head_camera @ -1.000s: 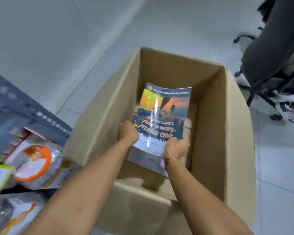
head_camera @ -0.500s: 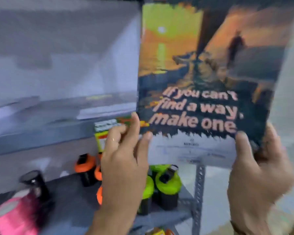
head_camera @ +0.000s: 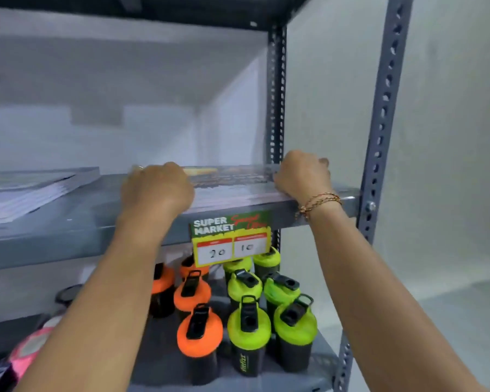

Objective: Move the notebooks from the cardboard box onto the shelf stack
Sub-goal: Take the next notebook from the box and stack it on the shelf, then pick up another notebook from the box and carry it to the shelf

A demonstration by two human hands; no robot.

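Note:
A stack of notebooks with a dark printed cover lies flat on the grey metal shelf, near its right end. My left hand rests curled on the stack's left edge. My right hand grips the stack's right edge beside the rear upright. Another stack of notebooks lies on the same shelf at the far left. The cardboard box is out of view.
A "Super Market" price tag hangs from the shelf's front edge. Below stand several orange-lidded bottles and green-lidded bottles. Perforated grey uprights frame the right side. A pink object sits lower left.
The notebooks went from inside the cardboard box, up in front of my view, and now lie flat on the shelf. Both hands stay on their edges.

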